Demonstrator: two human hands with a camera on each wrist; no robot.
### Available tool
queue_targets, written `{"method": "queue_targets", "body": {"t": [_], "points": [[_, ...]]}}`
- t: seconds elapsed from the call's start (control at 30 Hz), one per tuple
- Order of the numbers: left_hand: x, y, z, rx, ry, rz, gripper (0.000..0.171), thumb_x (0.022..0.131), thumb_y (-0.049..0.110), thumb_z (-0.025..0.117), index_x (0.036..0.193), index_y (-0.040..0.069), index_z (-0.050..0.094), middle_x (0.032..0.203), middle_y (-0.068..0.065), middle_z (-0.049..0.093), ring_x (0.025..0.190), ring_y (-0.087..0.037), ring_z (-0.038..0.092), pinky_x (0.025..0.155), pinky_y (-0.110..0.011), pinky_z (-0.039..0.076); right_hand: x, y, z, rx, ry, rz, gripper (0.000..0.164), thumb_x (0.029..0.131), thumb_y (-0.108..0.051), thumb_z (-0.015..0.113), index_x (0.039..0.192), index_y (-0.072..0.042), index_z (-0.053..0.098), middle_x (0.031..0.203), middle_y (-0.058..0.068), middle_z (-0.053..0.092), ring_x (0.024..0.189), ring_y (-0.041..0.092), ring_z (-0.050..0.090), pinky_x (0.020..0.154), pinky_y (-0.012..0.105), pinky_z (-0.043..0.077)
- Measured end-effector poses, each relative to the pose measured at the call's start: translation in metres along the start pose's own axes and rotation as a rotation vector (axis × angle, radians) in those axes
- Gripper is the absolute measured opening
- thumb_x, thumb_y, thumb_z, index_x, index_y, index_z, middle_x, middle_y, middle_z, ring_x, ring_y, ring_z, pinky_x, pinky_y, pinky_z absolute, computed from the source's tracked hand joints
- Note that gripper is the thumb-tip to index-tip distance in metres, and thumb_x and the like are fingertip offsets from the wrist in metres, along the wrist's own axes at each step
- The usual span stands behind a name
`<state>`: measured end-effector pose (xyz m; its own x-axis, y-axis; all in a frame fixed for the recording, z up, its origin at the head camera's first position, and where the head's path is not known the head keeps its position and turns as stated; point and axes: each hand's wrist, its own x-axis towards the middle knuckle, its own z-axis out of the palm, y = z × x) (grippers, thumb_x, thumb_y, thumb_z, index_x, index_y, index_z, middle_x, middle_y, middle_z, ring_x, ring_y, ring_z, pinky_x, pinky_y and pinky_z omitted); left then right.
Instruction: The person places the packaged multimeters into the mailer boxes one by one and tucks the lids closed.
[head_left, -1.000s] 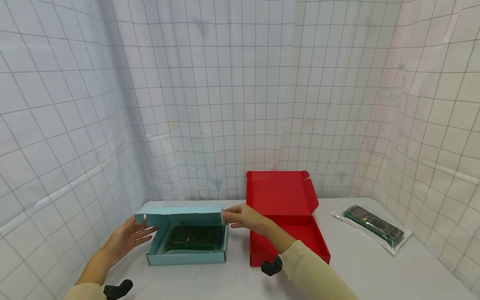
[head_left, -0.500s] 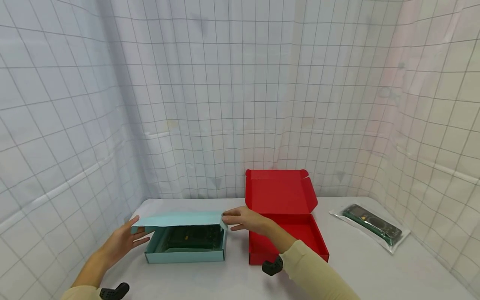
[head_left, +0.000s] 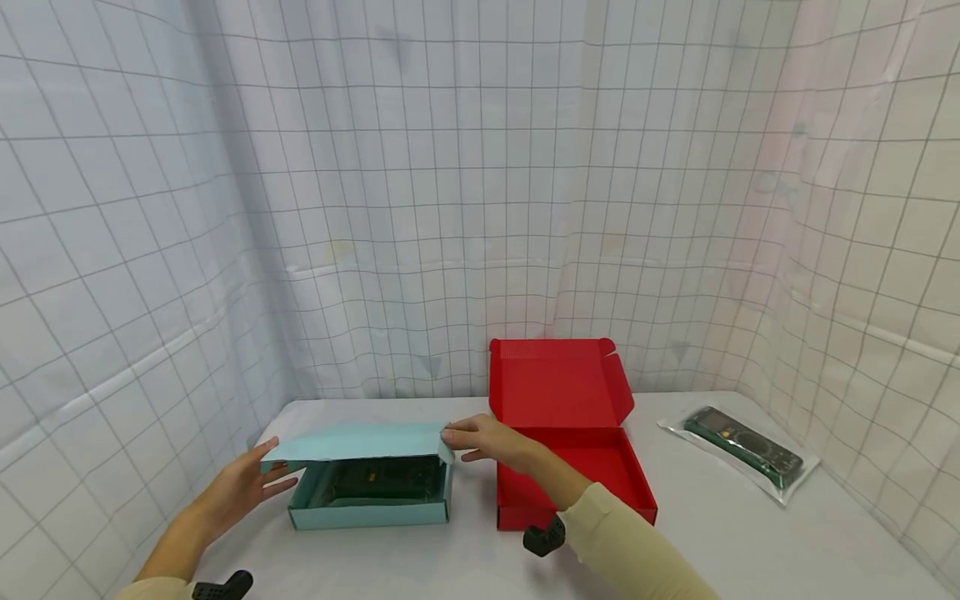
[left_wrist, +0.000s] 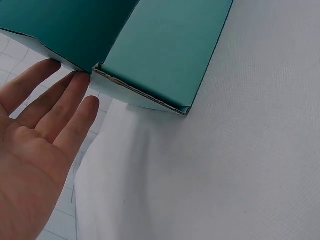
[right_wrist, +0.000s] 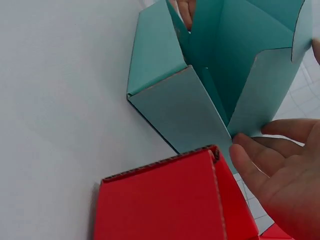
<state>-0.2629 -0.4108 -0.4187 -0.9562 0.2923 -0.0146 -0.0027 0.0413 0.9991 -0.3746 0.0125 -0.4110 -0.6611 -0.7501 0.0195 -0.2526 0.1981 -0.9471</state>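
Note:
A light teal cardboard box (head_left: pixel 371 518) stands on the table, its lid (head_left: pixel 352 442) hinged at the back and partly lowered. Inside lies a dark green device (head_left: pixel 382 482), half shaded by the lid. My left hand (head_left: pixel 228 492) is at the lid's left side, thumb near the top edge; in the left wrist view its straight fingertips touch the side flap (left_wrist: pixel 65 62). At the lid's right front corner, my right hand (head_left: pixel 491 442) touches the lid. The right wrist view shows extended fingertips against the right side flap (right_wrist: pixel 265 85).
An open red cardboard box (head_left: pixel 577 518) stands right of the teal one, under my right forearm, its lid (head_left: pixel 555 383) tilted back. Farther right, a clear bag (head_left: pixel 787 492) holds another dark green device (head_left: pixel 742 446) with display and buttons. White gridded curtains (head_left: pixel 420 208) surround the table.
Both hands have brought the teal lid forward and down, hiding more of the inside. The last half second shows only a slight further lowering. The red box and bagged device stay put.

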Motion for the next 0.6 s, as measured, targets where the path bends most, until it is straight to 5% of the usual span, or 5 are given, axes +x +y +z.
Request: {"method": "queue_targets", "body": {"t": [0.13,0.2,0.27,0.5,0.6], "points": [[-0.0019,0.0005,-0.0056,-0.034,-0.095,0.075,0.049,0.115,0.03,0.022,0.154,0.003,0.033,0.152,-0.011,0.037,0.138,-0.026,0.047,0.108,-0.038,0.047,0.0009,-0.0005,0.0029,-0.019,0.044,0.007,0.06,0.104,-0.037,0.062,0.148,0.002,0.053,0.144,0.009,0.058,0.128,0.028,0.059,0.103,0.042,0.052],[-0.0025,0.0004,-0.0084,-0.065,-0.166,0.108,0.046,0.115,0.023,0.02,0.141,0.013,0.057,0.138,0.003,0.055,0.124,-0.009,0.057,0.107,-0.035,0.047,0.0004,-0.001,0.0041,-0.034,0.049,0.012,0.058,0.104,-0.036,0.063,0.147,0.002,0.055,0.144,0.009,0.058,0.127,0.029,0.059,0.103,0.043,0.051],[-0.0032,0.0003,-0.0099,-0.09,-0.221,0.129,0.053,0.115,0.018,0.019,0.135,0.02,0.067,0.133,0.008,0.062,0.123,-0.007,0.058,0.107,-0.033,0.047,-0.0007,-0.0015,0.0052,-0.053,0.045,0.016,0.056,0.103,-0.034,0.064,0.146,0.001,0.056,0.145,0.01,0.057,0.126,0.032,0.06,0.105,0.046,0.05],[-0.0066,-0.0011,-0.0085,0.019,-0.153,0.119,0.047,0.114,0.017,0.025,0.147,0.008,0.057,0.139,0.01,0.061,0.128,0.0,0.051,0.103,-0.027,0.046,-0.0041,-0.001,0.0081,-0.065,0.046,0.009,0.058,0.101,-0.033,0.067,0.146,0.002,0.054,0.144,0.009,0.057,0.123,0.032,0.062,0.104,0.044,0.051],[-0.0083,-0.0028,-0.0068,0.096,-0.087,0.105,0.047,0.114,0.019,0.029,0.154,0.0,0.045,0.145,0.015,0.055,0.133,0.005,0.042,0.108,-0.036,0.04,-0.0046,0.0013,0.0084,-0.072,0.044,-0.009,0.058,0.101,-0.032,0.068,0.147,0.001,0.054,0.141,0.006,0.059,0.121,0.025,0.061,0.101,0.04,0.053]]}}
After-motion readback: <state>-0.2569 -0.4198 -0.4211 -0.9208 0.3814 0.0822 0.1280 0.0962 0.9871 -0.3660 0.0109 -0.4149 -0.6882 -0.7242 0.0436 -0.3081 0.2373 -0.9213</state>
